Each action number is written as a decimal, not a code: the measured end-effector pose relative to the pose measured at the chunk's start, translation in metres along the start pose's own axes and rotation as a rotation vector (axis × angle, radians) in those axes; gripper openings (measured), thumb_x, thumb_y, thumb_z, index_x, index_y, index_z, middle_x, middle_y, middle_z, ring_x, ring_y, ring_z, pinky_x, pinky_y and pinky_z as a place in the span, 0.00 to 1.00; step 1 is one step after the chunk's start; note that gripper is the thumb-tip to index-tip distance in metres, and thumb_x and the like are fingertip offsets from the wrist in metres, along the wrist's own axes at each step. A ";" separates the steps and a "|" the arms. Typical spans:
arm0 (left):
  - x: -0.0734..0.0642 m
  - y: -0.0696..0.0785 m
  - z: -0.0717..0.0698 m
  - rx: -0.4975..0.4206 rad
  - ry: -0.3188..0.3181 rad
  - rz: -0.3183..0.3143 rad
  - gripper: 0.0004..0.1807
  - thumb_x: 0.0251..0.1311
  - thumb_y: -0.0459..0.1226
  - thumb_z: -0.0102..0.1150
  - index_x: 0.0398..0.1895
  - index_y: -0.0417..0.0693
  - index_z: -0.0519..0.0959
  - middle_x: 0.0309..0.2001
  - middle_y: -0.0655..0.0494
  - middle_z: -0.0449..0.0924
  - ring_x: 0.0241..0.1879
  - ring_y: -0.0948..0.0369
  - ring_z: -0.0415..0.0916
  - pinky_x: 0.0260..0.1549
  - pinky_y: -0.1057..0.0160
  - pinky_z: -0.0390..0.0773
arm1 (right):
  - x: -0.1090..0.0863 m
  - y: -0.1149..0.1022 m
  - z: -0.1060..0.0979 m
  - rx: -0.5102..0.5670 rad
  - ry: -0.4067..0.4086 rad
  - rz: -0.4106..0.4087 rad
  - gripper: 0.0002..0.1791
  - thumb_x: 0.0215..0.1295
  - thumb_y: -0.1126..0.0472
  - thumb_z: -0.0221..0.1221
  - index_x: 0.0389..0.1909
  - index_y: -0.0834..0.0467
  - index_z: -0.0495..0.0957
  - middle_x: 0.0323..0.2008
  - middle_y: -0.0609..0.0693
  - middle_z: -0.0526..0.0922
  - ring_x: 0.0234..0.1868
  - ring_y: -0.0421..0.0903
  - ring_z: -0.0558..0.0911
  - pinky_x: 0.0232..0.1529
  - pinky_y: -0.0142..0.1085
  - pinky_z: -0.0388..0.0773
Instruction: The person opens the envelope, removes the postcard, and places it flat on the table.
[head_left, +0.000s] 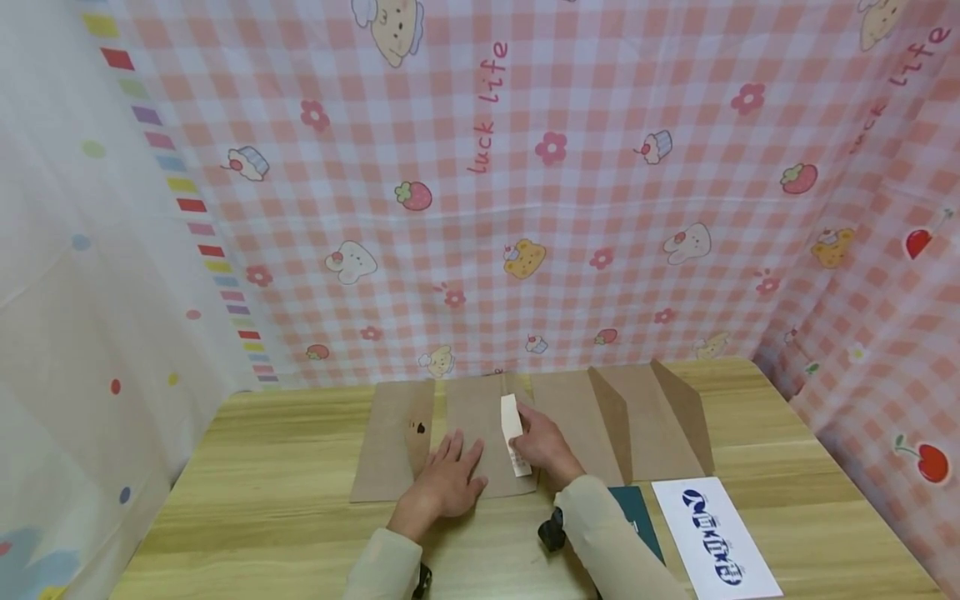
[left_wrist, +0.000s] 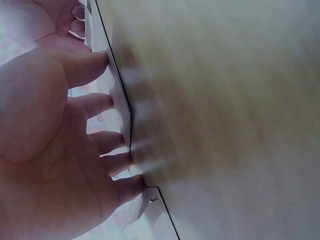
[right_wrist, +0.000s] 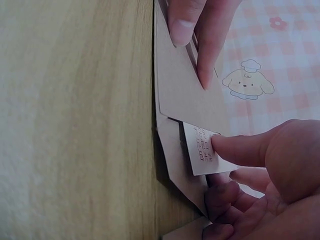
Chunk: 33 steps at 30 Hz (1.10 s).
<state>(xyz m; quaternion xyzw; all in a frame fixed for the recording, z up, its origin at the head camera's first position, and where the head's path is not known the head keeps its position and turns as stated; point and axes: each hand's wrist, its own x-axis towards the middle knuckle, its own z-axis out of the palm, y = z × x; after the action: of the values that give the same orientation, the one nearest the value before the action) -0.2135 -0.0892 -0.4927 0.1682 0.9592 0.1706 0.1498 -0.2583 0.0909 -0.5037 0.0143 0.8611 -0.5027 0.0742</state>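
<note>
My left hand (head_left: 446, 487) lies with spread fingers on a brown kraft envelope (head_left: 474, 402), second from the left in a row. The left wrist view shows its fingertips pressing on the paper. Between thumb and fingers, my right hand (head_left: 549, 446) pinches a cream card (head_left: 511, 417) at the envelope's open right side. Up close in the right wrist view, the card (right_wrist: 197, 150) carries lines of brown print, and one edge goes under the envelope's front panel (right_wrist: 182, 85). The flap (right_wrist: 182, 170) is unfolded below the card.
Left of it lies another kraft envelope (head_left: 382, 442) with a dark mark on its flap. Two more envelopes, one here (head_left: 573, 417) and one here (head_left: 656, 425), have flaps raised on the right. Nearer me are a dark green card (head_left: 636, 508) and a white printed sheet (head_left: 712, 533).
</note>
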 end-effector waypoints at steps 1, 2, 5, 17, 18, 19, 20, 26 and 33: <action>0.000 0.000 0.000 0.001 0.000 0.001 0.33 0.73 0.48 0.49 0.76 0.46 0.60 0.77 0.35 0.47 0.77 0.40 0.43 0.71 0.37 0.51 | 0.000 0.000 0.000 0.004 0.000 0.003 0.37 0.60 0.74 0.58 0.72 0.53 0.68 0.62 0.58 0.76 0.55 0.54 0.75 0.58 0.51 0.73; 0.000 0.000 0.000 0.001 0.000 0.001 0.33 0.73 0.48 0.49 0.76 0.46 0.60 0.77 0.35 0.47 0.77 0.40 0.43 0.71 0.37 0.51 | -0.001 0.000 0.000 0.010 -0.003 0.007 0.37 0.60 0.74 0.58 0.72 0.53 0.67 0.62 0.58 0.76 0.54 0.54 0.75 0.58 0.52 0.73; -0.001 0.000 0.000 0.000 0.000 0.003 0.33 0.73 0.48 0.49 0.76 0.46 0.60 0.77 0.35 0.47 0.77 0.40 0.43 0.71 0.38 0.51 | -0.002 -0.001 0.000 0.027 -0.002 0.016 0.37 0.61 0.74 0.57 0.72 0.52 0.66 0.63 0.58 0.76 0.55 0.54 0.76 0.58 0.52 0.74; -0.002 0.000 0.000 -0.014 0.000 -0.003 0.33 0.73 0.48 0.49 0.76 0.46 0.59 0.77 0.36 0.46 0.77 0.40 0.42 0.71 0.38 0.49 | -0.001 0.000 0.002 0.013 0.015 -0.010 0.37 0.61 0.74 0.58 0.73 0.55 0.64 0.68 0.60 0.70 0.66 0.58 0.70 0.67 0.55 0.65; -0.001 0.000 0.000 -0.014 -0.001 -0.003 0.33 0.73 0.48 0.49 0.76 0.46 0.59 0.77 0.36 0.46 0.77 0.40 0.42 0.71 0.38 0.49 | -0.002 0.000 0.002 0.014 0.014 -0.009 0.37 0.62 0.74 0.57 0.73 0.55 0.64 0.68 0.60 0.70 0.66 0.57 0.70 0.67 0.55 0.65; -0.001 0.000 0.000 -0.015 -0.002 -0.003 0.33 0.73 0.48 0.49 0.76 0.46 0.59 0.77 0.36 0.46 0.77 0.40 0.42 0.71 0.38 0.49 | -0.002 0.000 0.002 0.015 0.013 -0.007 0.37 0.62 0.74 0.57 0.74 0.55 0.64 0.69 0.60 0.70 0.66 0.57 0.69 0.67 0.55 0.65; -0.001 0.000 0.000 -0.014 -0.002 -0.003 0.33 0.73 0.48 0.49 0.76 0.46 0.59 0.77 0.36 0.46 0.77 0.40 0.42 0.71 0.38 0.49 | -0.002 0.000 0.002 0.022 0.010 -0.004 0.37 0.62 0.74 0.57 0.74 0.55 0.64 0.69 0.59 0.70 0.65 0.57 0.70 0.66 0.55 0.66; -0.001 0.000 0.000 -0.003 0.000 0.003 0.33 0.73 0.48 0.49 0.76 0.46 0.59 0.77 0.35 0.47 0.77 0.40 0.42 0.71 0.38 0.50 | -0.001 0.001 0.002 0.011 -0.001 -0.003 0.35 0.64 0.74 0.55 0.73 0.57 0.65 0.69 0.57 0.70 0.66 0.56 0.70 0.66 0.54 0.66; -0.002 0.001 -0.001 0.001 0.002 0.005 0.33 0.73 0.48 0.49 0.76 0.46 0.59 0.77 0.35 0.47 0.77 0.40 0.42 0.71 0.38 0.50 | -0.001 0.002 0.001 -0.044 -0.008 -0.024 0.33 0.65 0.73 0.55 0.72 0.58 0.65 0.69 0.60 0.69 0.68 0.58 0.68 0.66 0.56 0.66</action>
<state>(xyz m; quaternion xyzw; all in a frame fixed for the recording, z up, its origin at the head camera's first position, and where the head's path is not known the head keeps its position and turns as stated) -0.2113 -0.0895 -0.4910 0.1706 0.9591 0.1706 0.1482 -0.2571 0.0912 -0.5062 0.0001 0.8718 -0.4846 0.0718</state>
